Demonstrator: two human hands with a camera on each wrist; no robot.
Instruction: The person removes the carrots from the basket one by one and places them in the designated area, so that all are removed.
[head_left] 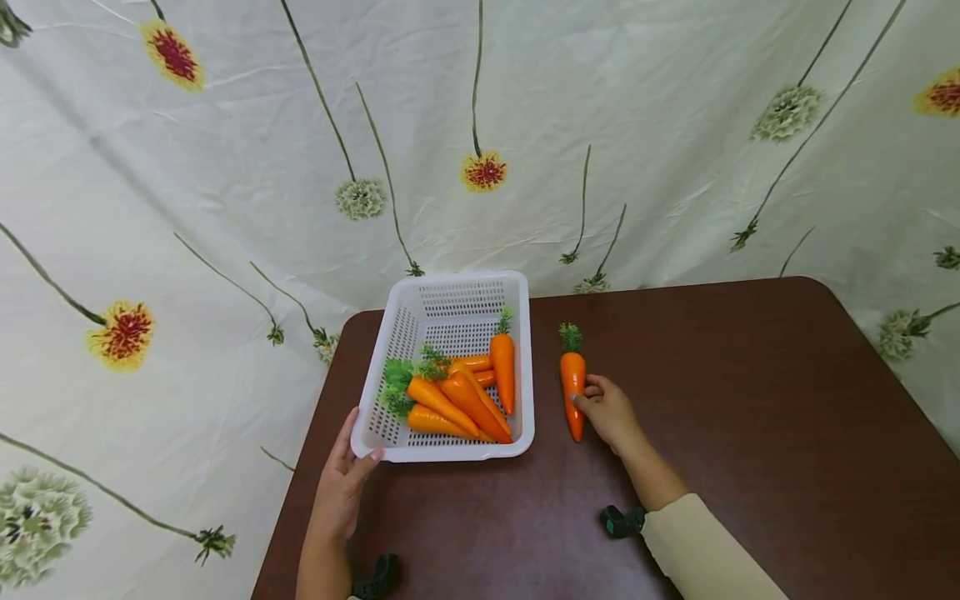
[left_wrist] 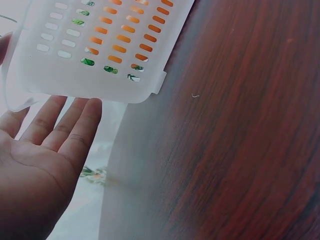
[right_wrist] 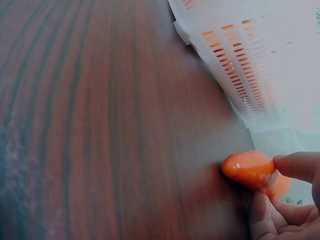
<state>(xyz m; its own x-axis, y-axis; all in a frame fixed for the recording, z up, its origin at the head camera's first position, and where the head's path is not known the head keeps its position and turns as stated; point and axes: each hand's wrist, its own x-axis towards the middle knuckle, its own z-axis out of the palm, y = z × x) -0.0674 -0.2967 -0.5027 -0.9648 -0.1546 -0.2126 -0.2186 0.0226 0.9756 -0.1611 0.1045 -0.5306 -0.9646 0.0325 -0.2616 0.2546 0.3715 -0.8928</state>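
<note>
A white plastic basket with slotted walls stands on the left part of the table. Several orange carrots with green tops lie inside it. My left hand holds the basket's near left corner, thumb at the rim and fingers along the outer side; in the left wrist view its fingers reach along the basket wall. Right of the basket, my right hand pinches a single carrot from its right side, between thumb and fingers. That carrot's green top points away from me, its tip close to the tabletop.
The dark brown wooden table extends far to the right, with rounded back corners. Behind it hangs a pale cloth printed with flowers and stems. Each wrist wears a black strap, one of them on the right wrist.
</note>
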